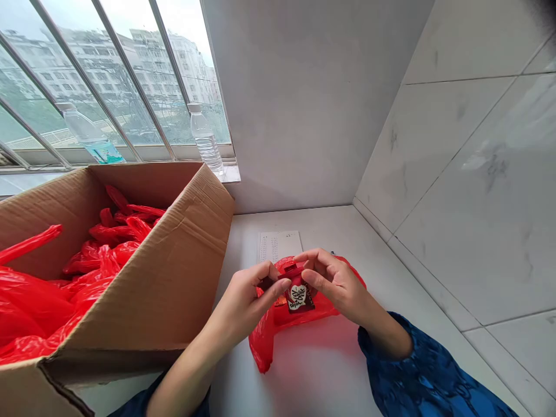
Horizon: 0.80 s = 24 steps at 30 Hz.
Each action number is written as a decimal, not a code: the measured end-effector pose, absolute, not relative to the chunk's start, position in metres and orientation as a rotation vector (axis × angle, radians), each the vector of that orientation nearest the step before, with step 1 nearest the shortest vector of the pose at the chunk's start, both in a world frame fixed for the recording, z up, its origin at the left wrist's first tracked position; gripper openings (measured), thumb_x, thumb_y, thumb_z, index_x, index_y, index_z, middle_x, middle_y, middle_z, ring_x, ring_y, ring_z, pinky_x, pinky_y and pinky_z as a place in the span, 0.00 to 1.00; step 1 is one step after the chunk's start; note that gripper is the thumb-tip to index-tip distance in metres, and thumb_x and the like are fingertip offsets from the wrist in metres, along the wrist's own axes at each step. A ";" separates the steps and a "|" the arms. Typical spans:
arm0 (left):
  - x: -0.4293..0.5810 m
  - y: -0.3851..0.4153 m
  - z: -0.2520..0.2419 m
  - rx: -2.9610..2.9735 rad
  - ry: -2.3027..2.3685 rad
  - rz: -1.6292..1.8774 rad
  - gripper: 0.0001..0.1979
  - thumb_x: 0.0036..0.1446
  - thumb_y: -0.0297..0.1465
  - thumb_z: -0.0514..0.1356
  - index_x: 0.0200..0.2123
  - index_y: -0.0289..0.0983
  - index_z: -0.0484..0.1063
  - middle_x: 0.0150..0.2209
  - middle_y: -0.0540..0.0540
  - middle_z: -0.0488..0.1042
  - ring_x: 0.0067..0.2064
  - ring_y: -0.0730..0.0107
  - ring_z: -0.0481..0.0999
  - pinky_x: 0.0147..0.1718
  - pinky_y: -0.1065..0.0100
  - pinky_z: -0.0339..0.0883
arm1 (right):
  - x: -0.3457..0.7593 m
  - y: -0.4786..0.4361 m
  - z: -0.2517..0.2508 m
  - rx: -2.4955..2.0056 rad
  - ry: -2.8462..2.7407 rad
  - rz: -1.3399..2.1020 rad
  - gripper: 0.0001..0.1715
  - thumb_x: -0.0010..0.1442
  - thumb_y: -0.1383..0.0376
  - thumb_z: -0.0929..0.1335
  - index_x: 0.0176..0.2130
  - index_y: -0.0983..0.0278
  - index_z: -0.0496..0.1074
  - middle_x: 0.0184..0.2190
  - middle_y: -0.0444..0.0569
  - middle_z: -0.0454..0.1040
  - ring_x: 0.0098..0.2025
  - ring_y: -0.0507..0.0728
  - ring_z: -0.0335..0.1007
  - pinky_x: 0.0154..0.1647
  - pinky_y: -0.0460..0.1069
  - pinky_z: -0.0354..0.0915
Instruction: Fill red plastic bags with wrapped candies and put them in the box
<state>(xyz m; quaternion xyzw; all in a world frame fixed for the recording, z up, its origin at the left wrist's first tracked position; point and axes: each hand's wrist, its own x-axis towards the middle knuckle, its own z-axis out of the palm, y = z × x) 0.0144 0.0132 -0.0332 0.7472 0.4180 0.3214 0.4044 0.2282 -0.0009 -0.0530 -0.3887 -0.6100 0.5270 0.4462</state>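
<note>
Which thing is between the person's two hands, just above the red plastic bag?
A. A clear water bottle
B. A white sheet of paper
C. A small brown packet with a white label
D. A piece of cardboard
C. The small brown packet with a white label sits between the left hand and the right hand, just above the red plastic bag.

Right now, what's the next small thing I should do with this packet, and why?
I'd probably lower the packet into the red bag. Your left hand and right hand both hold it just above the bag, which lies on the counter. Your fingers hide the bag's opening, though, so check that first.
</note>
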 end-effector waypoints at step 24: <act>0.013 0.010 -0.023 1.876 1.037 0.815 0.18 0.68 0.40 0.56 0.27 0.36 0.67 0.26 0.52 0.67 0.29 0.73 0.64 0.29 0.71 0.58 | 0.233 -0.002 -0.048 -0.965 -1.444 1.361 0.15 0.63 0.54 0.72 0.44 0.61 0.79 0.39 0.48 0.80 0.37 0.55 0.75 0.40 0.49 0.72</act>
